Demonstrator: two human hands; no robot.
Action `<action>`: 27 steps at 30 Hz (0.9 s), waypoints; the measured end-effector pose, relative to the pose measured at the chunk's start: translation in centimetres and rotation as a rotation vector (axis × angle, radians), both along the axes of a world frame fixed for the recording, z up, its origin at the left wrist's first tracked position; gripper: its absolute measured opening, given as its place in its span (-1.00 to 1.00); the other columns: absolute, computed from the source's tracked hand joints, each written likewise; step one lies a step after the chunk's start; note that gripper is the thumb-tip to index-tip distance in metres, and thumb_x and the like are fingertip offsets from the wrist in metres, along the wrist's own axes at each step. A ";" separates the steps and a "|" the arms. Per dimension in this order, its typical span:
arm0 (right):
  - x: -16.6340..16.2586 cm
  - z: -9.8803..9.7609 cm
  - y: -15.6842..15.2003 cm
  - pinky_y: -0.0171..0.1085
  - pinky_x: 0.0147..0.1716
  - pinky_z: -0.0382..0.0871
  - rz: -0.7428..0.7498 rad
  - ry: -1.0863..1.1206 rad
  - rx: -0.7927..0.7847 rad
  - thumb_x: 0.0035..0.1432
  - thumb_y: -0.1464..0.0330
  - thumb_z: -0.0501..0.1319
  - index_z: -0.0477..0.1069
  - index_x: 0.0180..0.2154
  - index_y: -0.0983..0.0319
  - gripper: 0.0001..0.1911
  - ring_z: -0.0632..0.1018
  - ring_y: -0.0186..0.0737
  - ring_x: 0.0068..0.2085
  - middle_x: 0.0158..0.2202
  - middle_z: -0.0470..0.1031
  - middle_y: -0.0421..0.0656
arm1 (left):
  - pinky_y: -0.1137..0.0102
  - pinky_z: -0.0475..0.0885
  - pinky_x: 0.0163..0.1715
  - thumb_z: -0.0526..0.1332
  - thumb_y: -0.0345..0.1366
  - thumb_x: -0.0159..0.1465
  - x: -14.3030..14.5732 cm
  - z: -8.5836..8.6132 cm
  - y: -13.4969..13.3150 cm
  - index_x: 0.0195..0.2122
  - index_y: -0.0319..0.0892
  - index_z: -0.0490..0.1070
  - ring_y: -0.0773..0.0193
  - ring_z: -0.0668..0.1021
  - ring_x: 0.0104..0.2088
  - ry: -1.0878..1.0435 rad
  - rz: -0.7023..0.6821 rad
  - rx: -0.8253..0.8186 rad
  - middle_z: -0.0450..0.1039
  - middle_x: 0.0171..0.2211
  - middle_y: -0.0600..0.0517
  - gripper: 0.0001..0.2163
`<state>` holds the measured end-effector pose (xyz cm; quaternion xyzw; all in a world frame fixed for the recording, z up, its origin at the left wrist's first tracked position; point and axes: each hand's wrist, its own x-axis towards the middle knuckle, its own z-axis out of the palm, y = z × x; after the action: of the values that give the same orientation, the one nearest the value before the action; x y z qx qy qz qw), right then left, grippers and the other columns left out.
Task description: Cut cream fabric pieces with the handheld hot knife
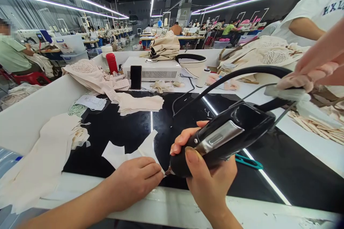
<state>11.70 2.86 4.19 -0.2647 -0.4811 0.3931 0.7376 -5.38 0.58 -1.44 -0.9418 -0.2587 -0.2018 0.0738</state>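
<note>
My right hand (212,179) is wrapped round a black corded handheld tool (228,139) with a silver plate on its side. The tool tilts down to the left, and its small metal tip (168,172) meets the near corner of a white fabric piece (134,152). Closed on that same corner is my left hand (134,182), its fingertips right beside the tip. The fabric lies on a glossy black work surface (107,164). Under the tool, to the right of my right hand, lies a teal cutter (248,161), partly hidden.
Beige fabric stacks (141,103) lie left and behind. A phone (135,77) leans on a white vented box (150,69), beside a red bottle (111,63). The tool's cable (242,71) arcs right, near another person's blurred hand (309,71). More fabric piles (319,123) lie right.
</note>
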 end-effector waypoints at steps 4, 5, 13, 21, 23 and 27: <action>0.0 0.0 -0.1 -0.32 -0.53 0.54 -0.008 0.003 -0.003 0.14 0.38 0.45 0.43 -0.05 0.09 -0.64 0.54 -0.30 -0.48 -0.39 0.52 -0.28 | 0.32 0.58 0.10 0.08 -0.48 0.53 -0.8 -0.3 0.1 0.03 -0.32 0.45 0.19 0.62 0.00 -0.059 0.000 -0.059 0.59 -0.07 -0.10 -0.82; 0.0 0.0 -0.1 -0.32 -0.53 0.54 -0.006 0.006 -0.005 0.14 0.37 0.45 0.42 -0.05 0.09 -0.64 0.54 -0.30 -0.48 -0.39 0.52 -0.28 | 0.32 0.58 0.11 0.08 -0.48 0.53 -1.0 -0.4 0.1 0.04 -0.31 0.45 0.19 0.61 0.01 -0.068 0.004 -0.066 0.59 -0.06 -0.10 -0.82; 0.2 0.3 -0.1 -0.30 -0.57 0.54 0.036 -0.004 -0.015 0.17 0.22 0.48 0.40 -0.04 0.08 -0.61 0.52 -0.30 -0.51 -0.39 0.53 -0.27 | 0.29 0.62 0.04 0.10 -0.47 0.51 -1.4 0.0 -0.2 0.07 -0.21 0.46 0.16 0.63 0.02 -0.085 0.077 -0.092 0.56 -0.02 -0.13 -0.79; 0.5 0.0 -0.1 -0.23 -0.51 0.54 0.054 -0.033 -0.024 0.20 0.23 0.47 0.40 0.00 0.07 -0.60 0.56 -0.25 -0.49 -0.37 0.54 -0.27 | 0.30 0.60 0.06 0.13 -0.44 0.51 -1.3 -0.1 -0.4 0.06 -0.18 0.49 0.17 0.60 0.01 -0.095 0.105 -0.126 0.54 -0.01 -0.12 -0.81; 0.4 0.2 0.1 -0.24 -0.54 0.51 0.025 -0.016 -0.040 0.16 0.22 0.49 0.41 -0.02 0.08 -0.59 0.54 -0.25 -0.51 -0.40 0.53 -0.28 | 0.28 0.60 0.04 0.17 -0.43 0.50 -1.2 -0.1 -0.4 0.06 -0.18 0.49 0.15 0.60 -0.01 -0.092 0.104 -0.126 0.53 -0.01 -0.12 -0.82; -0.2 0.6 1.0 -0.24 -0.52 0.49 -0.024 0.015 -0.045 0.12 0.23 0.50 0.41 -0.03 0.09 -0.57 0.53 -0.26 -0.53 -0.42 0.52 -0.30 | 0.25 0.58 0.08 0.16 -0.44 0.50 -1.1 0.0 -0.4 0.05 -0.20 0.50 0.12 0.59 0.00 -0.123 0.103 -0.122 0.53 -0.02 -0.12 -0.81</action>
<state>11.55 3.84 4.80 -0.2841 -0.4636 0.3967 0.7396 -6.44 0.20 -1.43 -0.9158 -0.3225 -0.2392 0.0107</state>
